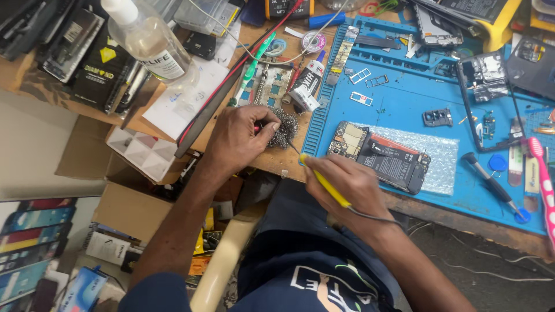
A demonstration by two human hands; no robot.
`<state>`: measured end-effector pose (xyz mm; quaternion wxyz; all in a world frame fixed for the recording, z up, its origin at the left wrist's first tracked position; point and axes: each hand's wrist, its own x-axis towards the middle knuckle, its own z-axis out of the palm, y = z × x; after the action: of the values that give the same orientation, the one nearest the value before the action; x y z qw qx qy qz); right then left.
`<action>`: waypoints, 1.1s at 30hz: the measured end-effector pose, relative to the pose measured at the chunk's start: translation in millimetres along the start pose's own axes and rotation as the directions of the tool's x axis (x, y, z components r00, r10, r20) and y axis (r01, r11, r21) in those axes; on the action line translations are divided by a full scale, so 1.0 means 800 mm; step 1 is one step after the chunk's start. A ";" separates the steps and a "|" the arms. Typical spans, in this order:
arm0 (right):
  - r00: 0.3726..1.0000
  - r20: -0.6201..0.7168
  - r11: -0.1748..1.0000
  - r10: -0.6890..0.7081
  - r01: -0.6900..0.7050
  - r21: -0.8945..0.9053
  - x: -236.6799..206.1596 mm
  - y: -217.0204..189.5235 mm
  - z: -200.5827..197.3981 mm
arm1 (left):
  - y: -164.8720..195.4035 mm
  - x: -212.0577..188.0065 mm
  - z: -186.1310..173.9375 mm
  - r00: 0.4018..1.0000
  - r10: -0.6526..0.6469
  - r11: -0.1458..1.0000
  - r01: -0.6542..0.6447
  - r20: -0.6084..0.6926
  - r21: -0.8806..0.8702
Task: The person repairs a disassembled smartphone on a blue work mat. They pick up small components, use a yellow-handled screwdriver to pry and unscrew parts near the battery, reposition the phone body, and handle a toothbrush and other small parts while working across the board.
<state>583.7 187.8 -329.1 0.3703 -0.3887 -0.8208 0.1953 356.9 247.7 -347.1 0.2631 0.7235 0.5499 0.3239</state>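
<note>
While the right hand (347,182) is clamped pen-fashion on a yellow-handled soldering iron (324,182), its dark tip points toward 10 o'clock and reaches into a ball of metal cleaning wool (284,128) near the table (277,164) edge. At 9 o'clock from that wool, the left hand (240,136) rests over it with fingers curled together, pinching a small red-handled item whose shape I cannot make out. A black cable leaves the iron's rear toward 4 o'clock, across the person's wrist. Just beside the right hand, at 1 o'clock, an opened phone (378,159) lies face down with its battery and circuit board bare, resting on a sheet of bubble wrap (430,156) atop a blue work mat (399,104). At 12 o'clock from the wool stands a tube of adhesive (306,86) and a green toothbrush (250,69), tilted. Farther out at 11 o'clock sits a clear plastic bottle (147,37) with a white cap. At 3 o'clock on the mat lie a black screwdriver (488,182) and, at the far edge, a pink toothbrush (543,179). Small phone parts and 3 card trays are scattered across the mat's upper part.
</note>
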 end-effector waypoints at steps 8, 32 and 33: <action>0.999 0.021 0.997 -0.037 0.038 -0.068 -0.002 -0.006 -0.005 | -0.012 0.000 0.001 0.999 0.036 0.999 -0.037 -0.037 -0.026; 0.981 -0.185 0.997 0.059 -0.049 0.057 -0.085 0.016 0.013 | 0.028 -0.091 -0.005 0.994 0.106 0.934 -0.102 0.006 0.342; 0.984 -0.172 0.999 0.045 -0.040 0.031 -0.082 0.013 0.013 | 0.031 -0.089 -0.006 0.995 0.102 0.924 -0.103 0.021 0.367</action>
<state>608.9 142.2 -371.8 0.4408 -0.4166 -0.7745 0.1800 355.5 172.9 -338.3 0.1061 0.7880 0.5620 0.2279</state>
